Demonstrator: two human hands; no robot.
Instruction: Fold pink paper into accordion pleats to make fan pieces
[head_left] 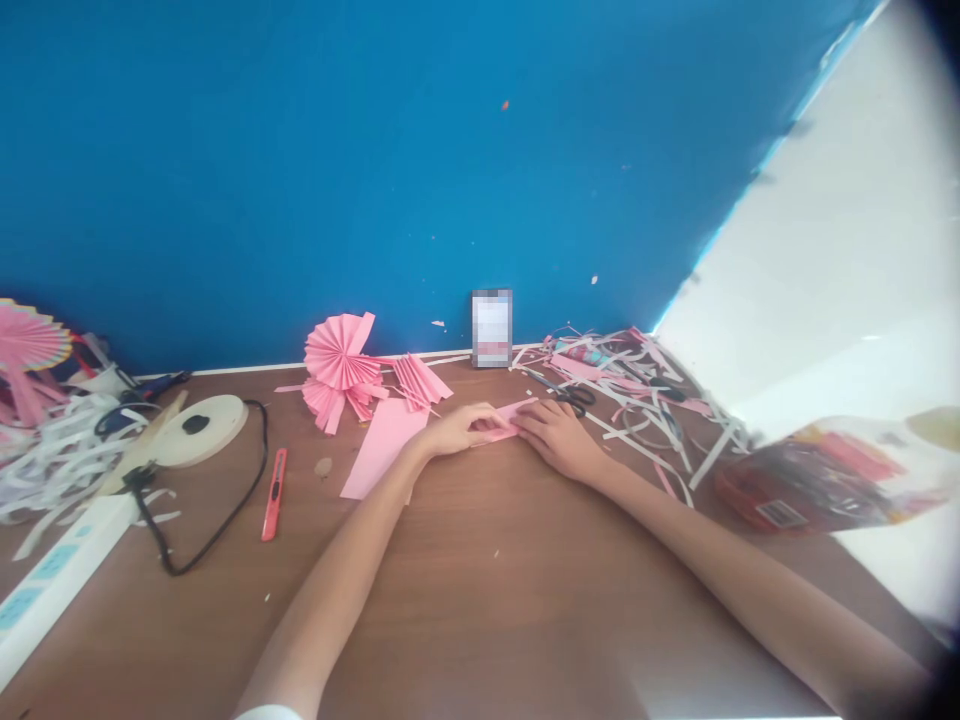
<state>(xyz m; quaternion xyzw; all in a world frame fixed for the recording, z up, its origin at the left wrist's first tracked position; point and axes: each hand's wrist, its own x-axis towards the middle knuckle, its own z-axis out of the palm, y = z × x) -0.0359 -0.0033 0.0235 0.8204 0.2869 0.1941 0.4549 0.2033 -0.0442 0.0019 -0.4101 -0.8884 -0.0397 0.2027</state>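
- Held a pink paper piece (pixel 515 411) on the brown table (pixel 480 600) between both hands, near the middle of the view and in front of the propped phone (pixel 491 330).
- Seemed to pinch its left part between thumb and fingers of the left hand (pixel 461 430).
- Rested the right hand (pixel 562 435) over its right part, fingers mostly close together along the paper; could not tell any grip from below, with the thumb out of sight.
- Judged the piece only partly worked; could make out a narrow shape, too covered to count creases.
- Found already pleated and opened out: a round pink fan (pixel 341 352), left of the left hand, close to the blue wall (pixel 450 180).
- Found a smaller pleated piece (pixel 418 382) just beside it, spread only partway.
- Saw another round fan (pixel 30 340) at the far left edge.
- Found apparently unfolded: a flat pink sheet (pixel 384 452), partly behind the left forearm, without visible pleats.
- Judged much cutting done, from the heap of white and pink strips (pixel 637 400) at the right.
- Had scissors (pixel 576 398) lying just beyond the right hand and a red cutter (pixel 275 495) well apart at the left, both untouched.
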